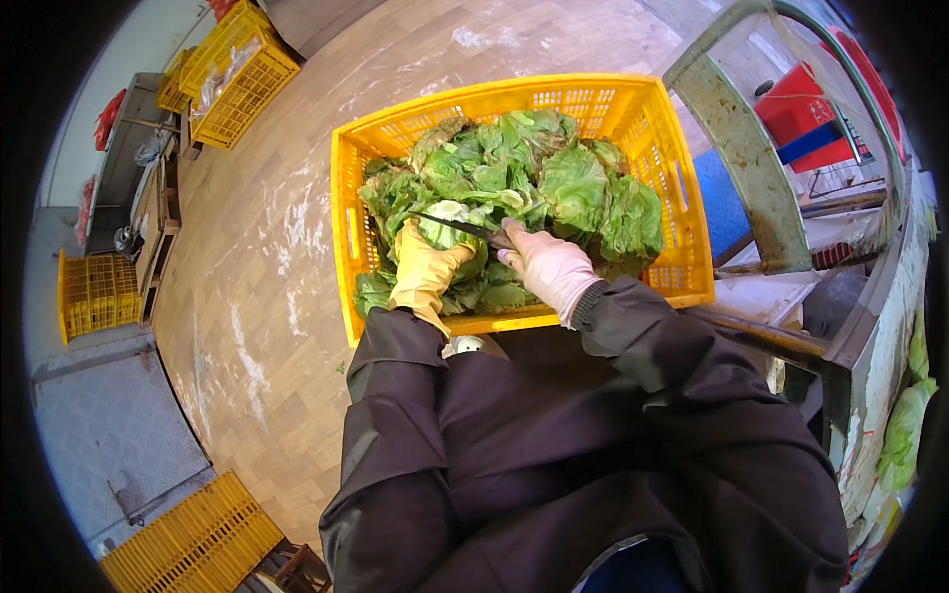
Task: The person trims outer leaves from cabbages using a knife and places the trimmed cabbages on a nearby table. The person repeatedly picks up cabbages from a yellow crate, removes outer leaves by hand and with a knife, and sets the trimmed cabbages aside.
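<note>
My left hand (426,268), in a yellow glove, grips a head of lettuce (450,216) whose pale stem end faces up. In a pink glove, my right hand (550,265) is closed around the handle of a knife (463,225). The dark blade lies across the lettuce's stem end; whether it cuts in cannot be told. Both hands are over the near left part of a yellow plastic crate (686,215). Lettuce leaves (574,185), several browned at the edges, fill the crate beneath and beyond my hands.
Close on the right stands a worn metal frame (756,163) with a curved tube. Red plastic containers (797,111) sit behind it. At left are stacked yellow crates (241,89), wooden pallets (157,230) and another yellow crate (100,296). More stacked crates (196,537) lie lower left.
</note>
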Demonstrator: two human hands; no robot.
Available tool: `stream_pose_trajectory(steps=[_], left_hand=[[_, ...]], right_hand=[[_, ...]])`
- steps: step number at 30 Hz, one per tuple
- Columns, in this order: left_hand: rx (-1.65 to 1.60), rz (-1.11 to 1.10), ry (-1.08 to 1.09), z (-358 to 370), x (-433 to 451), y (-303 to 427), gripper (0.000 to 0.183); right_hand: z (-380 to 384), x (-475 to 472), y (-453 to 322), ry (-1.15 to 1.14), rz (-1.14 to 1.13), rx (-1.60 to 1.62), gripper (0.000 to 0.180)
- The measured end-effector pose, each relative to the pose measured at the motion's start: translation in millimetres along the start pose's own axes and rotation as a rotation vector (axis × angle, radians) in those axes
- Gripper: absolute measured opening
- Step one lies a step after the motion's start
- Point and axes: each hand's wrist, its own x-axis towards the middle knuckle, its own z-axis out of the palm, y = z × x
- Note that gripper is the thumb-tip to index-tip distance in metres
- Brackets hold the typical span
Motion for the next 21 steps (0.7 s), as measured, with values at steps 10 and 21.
stream_pose_trajectory(steps=[10, 21], left_hand=[[0.362, -0.074, 0.004, 12.5, -21.8, 27.6, 0.109], [0.526, -0.183, -0.057, -4.1, -37.7, 50.2, 0.112]], right_hand=[[-22.7, 32.7, -2.3, -0.020, 0.203, 0.111, 0.040], [-88.8, -40.8, 87.1, 0.334, 0.267, 0.121, 0.040]])
